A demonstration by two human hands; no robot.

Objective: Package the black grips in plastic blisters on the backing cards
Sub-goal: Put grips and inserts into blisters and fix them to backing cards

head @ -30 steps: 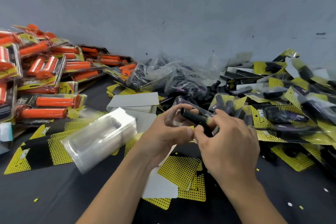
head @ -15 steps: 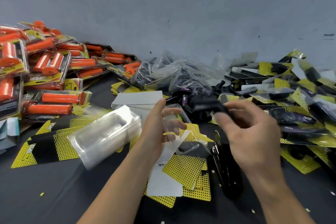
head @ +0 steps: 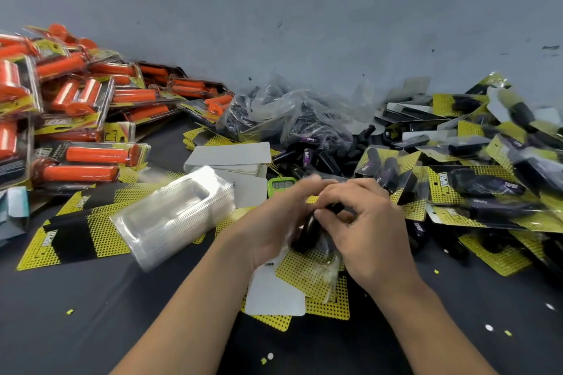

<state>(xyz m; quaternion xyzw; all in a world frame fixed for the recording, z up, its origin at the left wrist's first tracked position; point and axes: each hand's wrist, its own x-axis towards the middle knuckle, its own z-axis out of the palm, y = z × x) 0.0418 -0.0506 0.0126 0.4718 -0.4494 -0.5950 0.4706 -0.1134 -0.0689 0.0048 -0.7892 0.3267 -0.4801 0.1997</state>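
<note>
Both forearms enter from the near edge and meet at centre. Left hand [head: 274, 222]: palm turned inward, fingers curled over the black grip [head: 310, 231]; fingertips blurred. Right hand [head: 365, 234]: back uppermost, fingers bent, tips pinching the grip's far portion.

The grip sits between the two sets of fingers, raised off the surface. Its long axis runs from a rounded near end beneath the left fingers up and away towards the right fingertips.

Directly below the fingers lie backing cards [head: 304, 277], one white side up. A clear blister [head: 330, 259] shows just beneath the right fingers; its exact contact cannot be told.

Left of the fingers: a blister stack [head: 173, 216]. Just beyond them: a green timer [head: 281, 184]. Further beyond: a bag of grips [head: 292, 122]. Far left: orange packs [head: 91, 155]. Right: finished black packs [head: 475, 186]
</note>
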